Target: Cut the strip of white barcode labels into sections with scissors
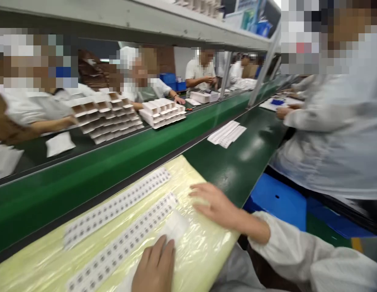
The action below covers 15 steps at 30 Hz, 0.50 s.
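Observation:
A yellow sheet [203, 259] wrapped in clear, wrinkled plastic lies in front of me. Two long white strips with rows of small dark marks rest on it: a farther strip [115, 207] and a nearer strip [124, 243]. My left hand [156, 263] lies with its fingers stretched out on a whitish piece [173, 227] beside the nearer strip; whether that piece is paper or film I cannot tell. My right hand [217, 206], fingers spread, is over the sheet's right part and looks slightly blurred. Nothing shows in its fingers.
More white strips [227, 134] lie farther along the green table [225, 174]. Across the green conveyor [130, 142] stand stacked white open boxes [109, 115] and several co-workers. Another person [334, 121] works at the right, beside a blue bin [279, 202]. A shelf [145, 20] runs overhead.

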Available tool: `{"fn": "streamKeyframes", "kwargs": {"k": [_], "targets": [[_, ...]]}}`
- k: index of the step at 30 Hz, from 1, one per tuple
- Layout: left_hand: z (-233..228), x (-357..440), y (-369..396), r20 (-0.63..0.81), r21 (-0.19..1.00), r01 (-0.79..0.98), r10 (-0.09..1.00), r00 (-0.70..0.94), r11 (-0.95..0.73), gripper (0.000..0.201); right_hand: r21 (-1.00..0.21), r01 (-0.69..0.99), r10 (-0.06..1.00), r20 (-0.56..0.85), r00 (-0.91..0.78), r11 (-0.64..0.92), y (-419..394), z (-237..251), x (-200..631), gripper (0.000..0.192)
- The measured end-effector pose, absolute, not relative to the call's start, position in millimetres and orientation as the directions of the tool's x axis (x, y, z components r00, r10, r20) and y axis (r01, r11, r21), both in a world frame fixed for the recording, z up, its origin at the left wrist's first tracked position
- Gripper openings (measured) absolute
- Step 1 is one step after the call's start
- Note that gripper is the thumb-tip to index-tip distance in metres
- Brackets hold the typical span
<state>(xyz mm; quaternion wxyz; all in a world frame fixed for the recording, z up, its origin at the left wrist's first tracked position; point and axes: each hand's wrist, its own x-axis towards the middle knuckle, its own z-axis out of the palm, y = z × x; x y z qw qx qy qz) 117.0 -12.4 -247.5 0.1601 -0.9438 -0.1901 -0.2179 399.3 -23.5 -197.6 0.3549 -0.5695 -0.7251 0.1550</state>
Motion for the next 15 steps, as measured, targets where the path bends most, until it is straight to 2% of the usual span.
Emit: {"fn": "streamKeyframes", "kwargs": {"k": [2, 4, 6, 7, 9, 10, 12, 14, 15], "targets": [[-233.6, 116.2, -21.9, 0.456, -0.173, 0.494, 0.375, 0.807, -0.852, 0.042, -0.693, 0.687, 0.967, 0.248, -0.054, 0.216, 8.5, -184.2, 409.3, 0.03], [-219.9, 104.5, -26.9, 0.465, -0.051, 0.567, 0.483, 0.742, -0.822, 0.031, -0.721, 0.673, 0.985, 0.145, -0.088, 0.166, 40.0, -178.7, 409.0, 0.029], [-206.5, 77.2, -24.4, 0.468, 0.083, 0.677, 0.628, 0.622, -0.732, 0.028, -0.728, 0.672, 0.987, 0.044, -0.155, 0.138, 61.6, -178.7, 401.3, 0.034], [-200.4, 58.6, -20.0, 0.455, 0.139, 0.76, 0.722, 0.52, -0.635, 0.03, -0.728, 0.673, 0.982, -0.002, -0.19, 0.129, 67.9, -179.8, 396.5, 0.041], [-190.8, 18.0, -6.3, 0.321, 0.202, 0.92, 0.91, 0.262, -0.336, 0.048, -0.728, 0.676, 0.967, -0.079, -0.242, 0.11, 72.2, -182.1, 387.0, 0.051], [-187.9, -0.8, 1.6, 0.235, 0.247, 0.945, 0.959, 0.155, -0.214, 0.064, -0.729, 0.677, 0.961, -0.108, -0.253, 0.096, 71.2, -183.1, 382.9, 0.053], [-185.7, -28.3, 15.3, 0.013, 0.404, 0.914, 0.999, 0.03, -0.033, 0.086, -0.738, 0.673, 0.959, -0.145, -0.245, 0.06, 65.3, -184.8, 375.9, 0.056], [-186.7, -38.0, 22.7, -0.184, 0.52, 0.849, 0.983, 0.003, 0.095, 0.101, -0.755, 0.655, 0.965, -0.156, -0.21, 0.02, 58.0, -186.7, 370.0, 0.07], [-187.4, -36.5, 24.0, -0.236, 0.558, 0.818, 0.972, -0.004, 0.139, 0.104, -0.766, 0.643, 0.969, -0.155, -0.191, 0.004, 55.2, -188.0, 367.6, 0.079]]}}
